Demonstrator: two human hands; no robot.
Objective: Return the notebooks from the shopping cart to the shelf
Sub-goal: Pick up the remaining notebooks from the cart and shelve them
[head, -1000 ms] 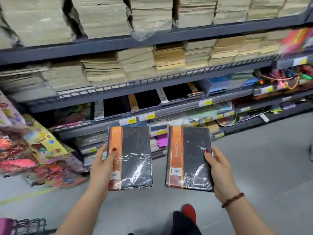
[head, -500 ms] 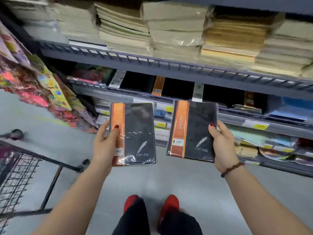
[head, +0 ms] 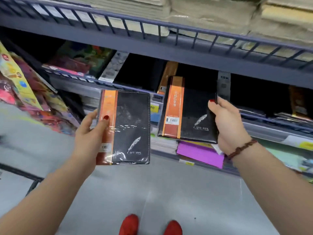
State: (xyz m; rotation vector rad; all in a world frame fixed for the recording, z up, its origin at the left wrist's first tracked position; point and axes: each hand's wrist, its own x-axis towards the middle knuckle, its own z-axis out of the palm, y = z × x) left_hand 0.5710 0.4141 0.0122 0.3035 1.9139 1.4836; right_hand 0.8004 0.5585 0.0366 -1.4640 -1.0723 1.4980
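carrying step: each hand grips one shrink-wrapped black notebook with orange spine band, left hand [head: 89, 133] on left notebook [head: 126, 128], right hand [head: 227, 124] on right notebook [head: 188, 111], at the grey metal shelf [head: 135, 88] front edge. next, probably slide them onto the dark tier.

Two black notebooks [head: 132, 126] with orange bands and silver feathers.

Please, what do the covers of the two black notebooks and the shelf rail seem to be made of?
Left notebook and right notebook: black covers look like imitation leather, matt and grainy, with a seam along the edge; glossy wrinkles show clear plastic wrap over them. Shelf rail: probably painted metal, judging by thin dark uniform bars.
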